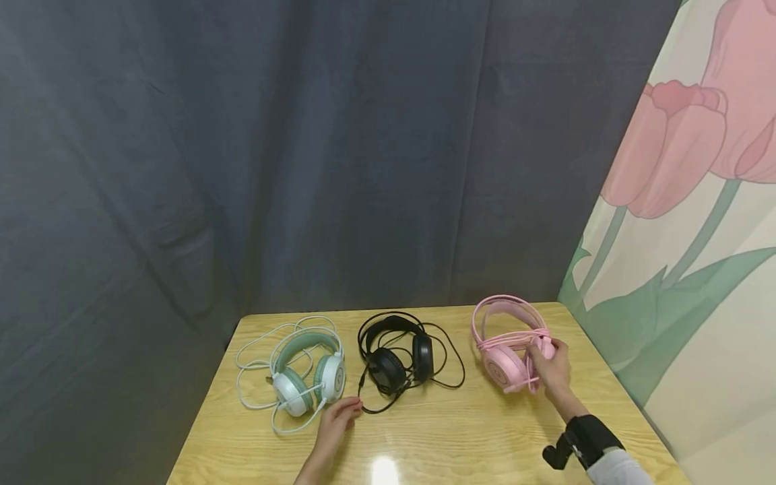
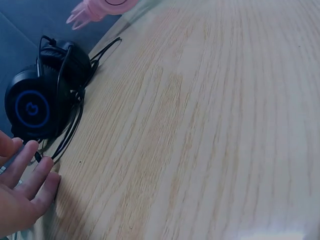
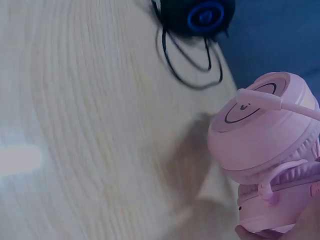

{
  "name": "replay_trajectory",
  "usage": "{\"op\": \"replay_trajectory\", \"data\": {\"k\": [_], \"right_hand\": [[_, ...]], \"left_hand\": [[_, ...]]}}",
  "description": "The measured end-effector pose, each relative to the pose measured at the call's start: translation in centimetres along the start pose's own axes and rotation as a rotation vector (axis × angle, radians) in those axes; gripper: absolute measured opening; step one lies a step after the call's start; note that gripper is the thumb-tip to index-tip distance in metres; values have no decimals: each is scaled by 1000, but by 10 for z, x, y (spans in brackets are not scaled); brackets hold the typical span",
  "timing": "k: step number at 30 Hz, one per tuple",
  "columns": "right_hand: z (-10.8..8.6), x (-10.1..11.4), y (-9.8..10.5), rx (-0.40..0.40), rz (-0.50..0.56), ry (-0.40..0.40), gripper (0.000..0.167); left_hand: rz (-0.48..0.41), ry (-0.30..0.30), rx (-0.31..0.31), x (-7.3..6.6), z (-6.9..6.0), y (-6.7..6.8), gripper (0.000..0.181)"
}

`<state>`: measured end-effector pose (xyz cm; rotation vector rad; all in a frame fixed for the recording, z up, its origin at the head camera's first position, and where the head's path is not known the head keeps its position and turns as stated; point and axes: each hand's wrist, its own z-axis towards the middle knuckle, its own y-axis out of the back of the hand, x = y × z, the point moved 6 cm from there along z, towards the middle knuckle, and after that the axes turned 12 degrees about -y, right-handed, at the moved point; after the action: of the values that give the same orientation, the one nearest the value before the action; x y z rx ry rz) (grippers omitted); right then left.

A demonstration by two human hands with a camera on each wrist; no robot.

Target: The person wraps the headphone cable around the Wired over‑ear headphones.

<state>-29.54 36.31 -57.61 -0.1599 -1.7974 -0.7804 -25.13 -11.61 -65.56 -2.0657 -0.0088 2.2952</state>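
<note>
On the right, my right hand (image 1: pixel 550 367) grips the right ear cup of the pink headphones (image 1: pixel 506 367), whose cord is wrapped around the band. They look raised off the wood, with a shadow beside the cups (image 3: pixel 265 130) in the right wrist view. Black headphones (image 1: pixel 394 370) lie in the middle with their cable looped around them. Just to their front left, my left hand (image 1: pixel 339 419) pinches the black cable (image 1: pixel 382 409) near its end; the fingers (image 2: pixel 37 182) partly hide the grip. White and green headphones (image 1: pixel 297 397) lie left of that hand.
A light wooden table (image 1: pixel 448 444) carries everything. A dark curtain (image 1: pixel 376 155) hangs along its back edge, and a wall with painted tulips (image 1: pixel 685 269) rises on the right. The white cable (image 1: pixel 242 384) spreads in loops around the left headphones.
</note>
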Motion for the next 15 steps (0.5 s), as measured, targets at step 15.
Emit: {"op": "replay_trajectory", "data": {"k": [15], "right_hand": [[27,-25,13,15,79,-148,76]], "left_hand": [[-13,-14,-33,4,-2,4,31]]}}
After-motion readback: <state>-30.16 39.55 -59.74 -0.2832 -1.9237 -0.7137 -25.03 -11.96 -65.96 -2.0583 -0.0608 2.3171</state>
